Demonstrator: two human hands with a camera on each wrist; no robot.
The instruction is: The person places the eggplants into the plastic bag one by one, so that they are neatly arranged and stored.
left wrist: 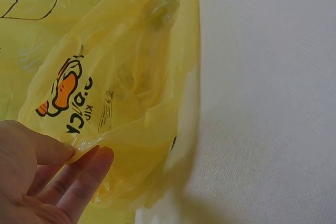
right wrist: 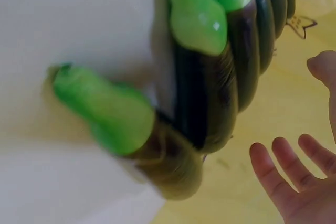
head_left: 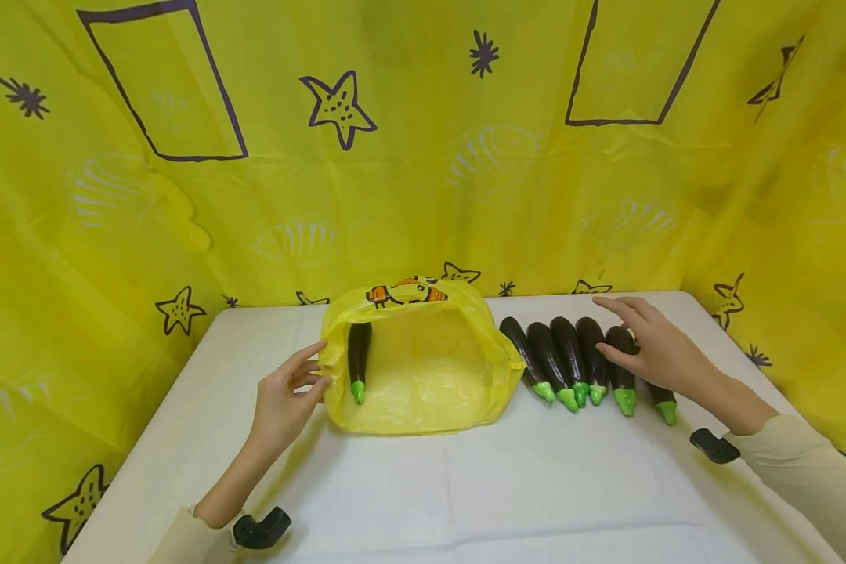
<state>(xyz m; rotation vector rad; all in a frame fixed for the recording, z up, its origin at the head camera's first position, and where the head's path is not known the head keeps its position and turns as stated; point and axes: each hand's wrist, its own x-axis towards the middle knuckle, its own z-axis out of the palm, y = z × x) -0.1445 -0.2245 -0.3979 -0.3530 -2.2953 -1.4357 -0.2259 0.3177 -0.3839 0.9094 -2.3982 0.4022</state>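
A yellow plastic bag (head_left: 468,301) with a duck print lies on its side, its mouth facing me. One dark eggplant (head_left: 359,352) with a green stem end rests inside, near the bag's left wall. My left hand (head_left: 285,399) pinches the left edge of the bag's mouth; the left wrist view shows thumb and fingers (left wrist: 89,174) on the thin plastic. Right of the bag, several eggplants (head_left: 551,356) lie side by side, green ends toward me. Over the right end of this row is my right hand (head_left: 666,352), fingers spread, holding nothing, partly covering the rightmost eggplant (head_left: 666,405).
A white table (head_left: 536,486) carries everything. Behind it and at both sides hangs a yellow curtain (head_left: 409,204) printed with stars and fish. Black wrist cameras (head_left: 261,529) sit on both forearms, by the light sleeves (head_left: 804,470).
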